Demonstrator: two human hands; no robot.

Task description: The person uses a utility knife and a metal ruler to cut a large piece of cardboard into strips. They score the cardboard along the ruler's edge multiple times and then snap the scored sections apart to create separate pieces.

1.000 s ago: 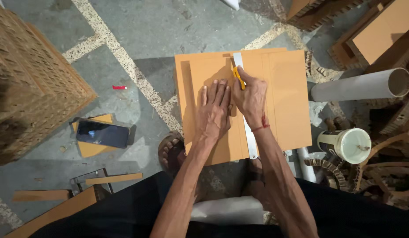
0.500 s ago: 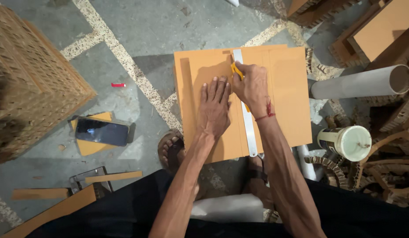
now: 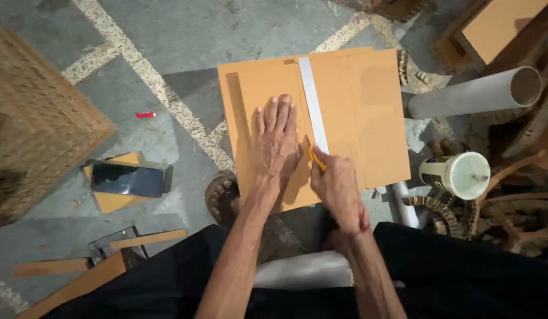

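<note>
Head view: left hand (image 3: 276, 139) flat on board (image 3: 368, 112); right hand (image 3: 339, 188) grips cutter (image 3: 316, 159) (yellow).

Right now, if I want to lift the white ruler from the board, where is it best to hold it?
Probably at its far end, coming from above. The white ruler lies flat along the orange board, its near end hidden under the right hand, and the left hand lies flat beside its middle. The far end is bare.
</note>
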